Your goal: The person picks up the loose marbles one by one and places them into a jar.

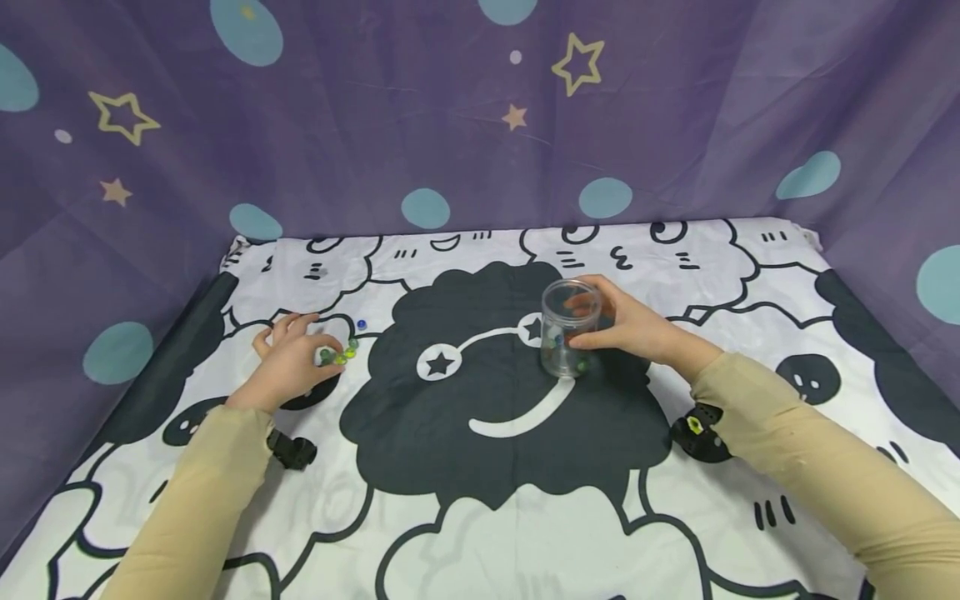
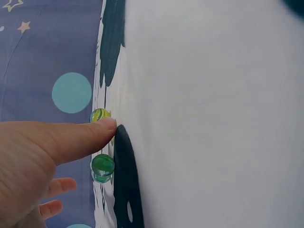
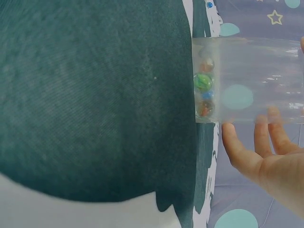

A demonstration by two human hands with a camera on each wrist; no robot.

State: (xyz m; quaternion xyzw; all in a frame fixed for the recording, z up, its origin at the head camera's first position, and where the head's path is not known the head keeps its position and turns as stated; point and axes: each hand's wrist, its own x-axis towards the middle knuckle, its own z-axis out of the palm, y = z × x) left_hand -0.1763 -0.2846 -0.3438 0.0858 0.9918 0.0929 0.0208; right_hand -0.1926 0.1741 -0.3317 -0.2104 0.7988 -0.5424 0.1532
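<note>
L hand (image 1: pixel 279 367): thumb & forefinger curve round loose marbles on the cloth; can't tell from my end whether any is pinched. Other fingers loosely bent. R hand (image 1: pixel 633 325): grasping the jar (image 1: pixel 557 321), thumb near side, fingertips far side.

Jar: clear, straight-sided, wide open mouth, upright at the dark patch of the cloth, approx. centre-right. Marbles in a low layer at its base.

Loose marbles, glassy w/ swirls. Left wrist cam gives me a yellow-green marble (image 2: pixel 99 115) at the thumb tip & a green marble (image 2: pixel 103 165) just beside the thumb; exact no. in cluster unclear, partly hidden. Head cam adds 1 blue marble (image 1: pixel 362 324), a bit apart, beyond the hand.

Right wrist cam resolves jar contents, which head cam shows only as blurry spots: min. 4, i.e. 1 green swirl (image 3: pixel 203 81), 1 small blue (image 3: pixel 207 94), 2 orange-streaked (image 3: pixel 206 65).

Further out, head cam only: 2 beige sleeves (image 1: pixel 198 492), 2 black wrist units (image 1: pixel 294 451). B/w cartoon-print cloth (image 1: pixel 570 542) underneath; purple curtain (image 1: pixel 337 150) behind, w/ stars & teal dots.
</note>
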